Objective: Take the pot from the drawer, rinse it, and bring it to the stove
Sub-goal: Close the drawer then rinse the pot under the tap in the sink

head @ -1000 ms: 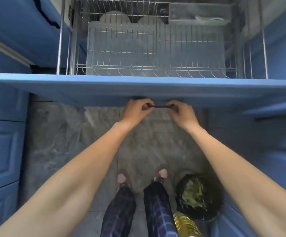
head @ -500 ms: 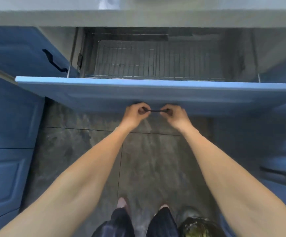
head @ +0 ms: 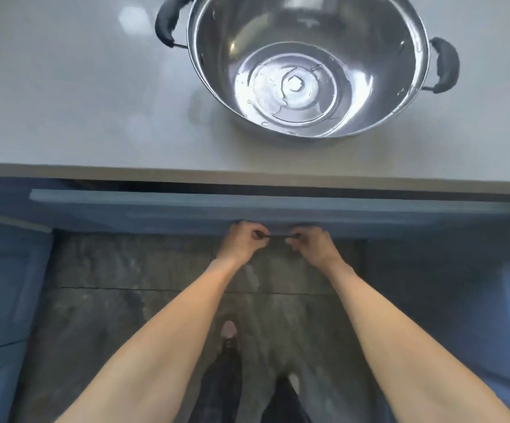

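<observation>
A shiny steel pot (head: 305,65) with two black side handles stands upright on the grey countertop (head: 79,111), above the drawer. Its inside is empty apart from a few water drops. Below the counter edge, the blue drawer front (head: 156,209) sticks out only a little, with a thin dark gap behind it. My left hand (head: 243,241) and my right hand (head: 313,247) are both closed on the drawer's thin dark handle (head: 278,236), side by side.
Blue cabinet fronts flank the drawer on the left (head: 6,285) and right (head: 476,285). Dark stone floor tiles (head: 125,270) lie below, with my legs and one foot (head: 229,331) between my forearms.
The drawer has slid in from wide open to almost closed, with both hands on its handle. The wire rack inside is now hidden. The view has risen, bringing the countertop and pot into sight.
</observation>
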Demonstrator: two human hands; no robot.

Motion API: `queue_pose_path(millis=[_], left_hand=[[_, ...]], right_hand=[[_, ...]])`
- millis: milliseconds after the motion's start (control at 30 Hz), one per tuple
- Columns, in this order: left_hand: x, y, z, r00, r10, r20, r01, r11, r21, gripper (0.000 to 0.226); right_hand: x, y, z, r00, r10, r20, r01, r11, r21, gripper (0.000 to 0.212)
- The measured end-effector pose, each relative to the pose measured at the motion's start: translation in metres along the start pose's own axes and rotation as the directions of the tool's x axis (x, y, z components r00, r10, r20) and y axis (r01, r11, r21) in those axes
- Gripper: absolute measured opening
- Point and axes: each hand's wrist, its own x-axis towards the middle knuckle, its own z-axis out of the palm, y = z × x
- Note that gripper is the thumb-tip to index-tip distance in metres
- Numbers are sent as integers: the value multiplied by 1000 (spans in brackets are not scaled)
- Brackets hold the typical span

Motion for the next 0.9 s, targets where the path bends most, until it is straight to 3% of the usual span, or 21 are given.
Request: queue_pose_path(millis=[267,500,633,700,800,900], left_hand=[[34,2,-12,1000,-25,20,25,999,-32,23],[41,6,-15,990,-131,55,132,991,-32,23],[17,34,-23,977,-155,146,158,987,-10,40],[-23,58,-44,981,-93,171,92,996,13,51],[-101,89,-109,995,54,-83,-54,999,8,39],[-138,114,-190,874,55,-484,-116,988,-97,31]], right_hand=[[43,10,-17,998,-22,66,13,992,128,16],[51,7,-18,995,10,98,-32,975,221,14],[23,-18,-29,985,-16,171,9,999,44,32],[-20,-31,-54,983,-75,167,50,987,151,37],[-106,-46,-126,991,-130,17,112,905,410,25],[-148,-58,-216,958,-53,-280,199,827,526,22]])
